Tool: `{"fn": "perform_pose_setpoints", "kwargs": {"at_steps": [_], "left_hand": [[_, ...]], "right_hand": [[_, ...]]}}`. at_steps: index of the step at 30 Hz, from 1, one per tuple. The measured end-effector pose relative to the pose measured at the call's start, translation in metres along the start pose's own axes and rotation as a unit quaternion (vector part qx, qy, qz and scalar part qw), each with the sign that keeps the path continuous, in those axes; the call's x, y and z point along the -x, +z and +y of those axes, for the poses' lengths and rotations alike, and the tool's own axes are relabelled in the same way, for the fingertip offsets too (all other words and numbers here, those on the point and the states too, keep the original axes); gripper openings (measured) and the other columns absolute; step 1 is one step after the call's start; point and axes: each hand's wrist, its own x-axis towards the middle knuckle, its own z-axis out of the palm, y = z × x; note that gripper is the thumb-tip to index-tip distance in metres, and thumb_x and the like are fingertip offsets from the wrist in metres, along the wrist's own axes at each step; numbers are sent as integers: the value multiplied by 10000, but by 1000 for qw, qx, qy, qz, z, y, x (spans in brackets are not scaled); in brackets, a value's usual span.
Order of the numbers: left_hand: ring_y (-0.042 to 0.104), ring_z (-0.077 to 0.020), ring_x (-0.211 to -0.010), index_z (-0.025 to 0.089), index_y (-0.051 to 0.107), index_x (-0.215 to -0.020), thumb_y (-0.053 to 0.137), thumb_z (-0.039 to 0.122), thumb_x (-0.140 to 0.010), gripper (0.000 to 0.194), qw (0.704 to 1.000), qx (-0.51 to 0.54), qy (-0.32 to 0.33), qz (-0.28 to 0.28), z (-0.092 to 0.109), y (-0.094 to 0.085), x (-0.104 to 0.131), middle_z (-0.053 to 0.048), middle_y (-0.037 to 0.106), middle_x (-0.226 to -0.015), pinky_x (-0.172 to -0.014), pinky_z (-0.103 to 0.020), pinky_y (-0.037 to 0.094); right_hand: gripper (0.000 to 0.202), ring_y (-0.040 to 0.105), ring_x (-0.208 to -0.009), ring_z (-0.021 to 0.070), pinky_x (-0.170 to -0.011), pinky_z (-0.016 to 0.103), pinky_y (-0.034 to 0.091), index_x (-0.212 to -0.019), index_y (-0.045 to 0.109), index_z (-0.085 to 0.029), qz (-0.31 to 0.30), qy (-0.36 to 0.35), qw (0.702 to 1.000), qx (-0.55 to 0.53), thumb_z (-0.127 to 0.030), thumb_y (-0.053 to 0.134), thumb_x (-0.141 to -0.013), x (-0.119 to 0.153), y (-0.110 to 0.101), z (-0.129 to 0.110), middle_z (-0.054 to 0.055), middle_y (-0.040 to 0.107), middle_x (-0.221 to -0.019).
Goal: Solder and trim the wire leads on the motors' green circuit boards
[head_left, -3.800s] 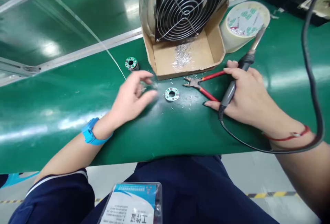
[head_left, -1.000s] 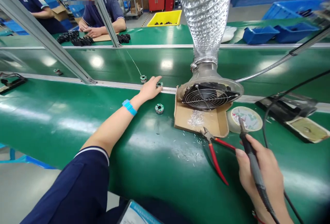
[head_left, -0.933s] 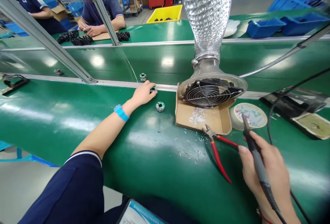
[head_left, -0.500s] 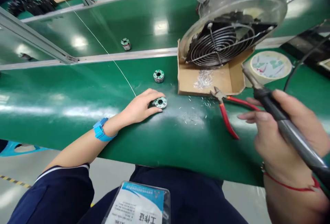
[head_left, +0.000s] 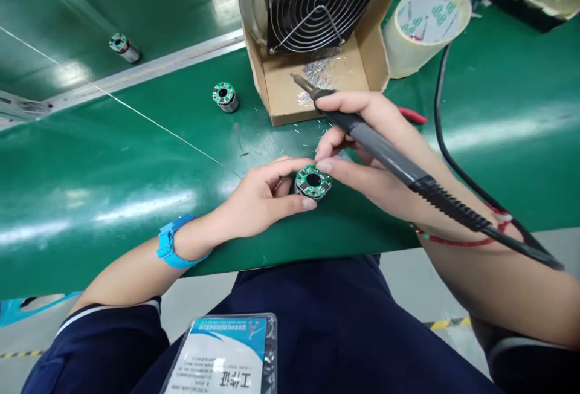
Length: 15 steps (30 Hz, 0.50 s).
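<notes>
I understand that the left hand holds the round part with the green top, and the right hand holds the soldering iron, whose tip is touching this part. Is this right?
Not quite: the tip is not touching the round part. The head view shows it apart, pointing away over the cardboard box. The left hand does hold the part, and the right hand the soldering iron.

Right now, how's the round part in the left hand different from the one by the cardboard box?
The held part is in the left hand; the box-side part stands untouched. The held part looks bigger and closer; the box-side part looks smaller and farther back. Both have green, ring-shaped tops with dark holes.
</notes>
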Motion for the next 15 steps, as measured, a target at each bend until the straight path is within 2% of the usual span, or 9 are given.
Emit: {"fn": "perform_pose_setpoints", "kwargs": {"at_steps": [3, 7, 15], "left_hand": [[361, -59, -615, 222, 695, -1193, 739, 287, -829, 373, 1000, -4, 19, -15, -1, -1, 0, -5, 534, -880, -559, -225, 327], [368, -69, -625, 225, 700, -1193, 708, 304, -866, 337, 998, -13, 47, -27, -2, -2, -1, 6, 478, -814, -556, -223, 319], [383, -65, -627, 244, 697, -1217, 706, 319, -890, 335, 996, -47, 75, -21, -5, -1, 2, 1, 503, -844, -569, -219, 339]], "right_hand": [[483, 662, -806, 115, -833, 272, 582, -1288, 521, -316, -6, -7, 1000, 18, -235, 690, -843, -1, 0, 1, -53, 666, -879], [476, 672, -803, 136, -808, 304, 587, -1266, 542, -335, 1, 7, 1000, 22, -236, 707, -831, 0, -2, -1, -44, 685, -904], [456, 626, -717, 113, -690, 264, 564, -1245, 561, -316, 2, 31, 998, 48, -221, 687, -817, 1, 0, -6, -58, 667, -853]]}}
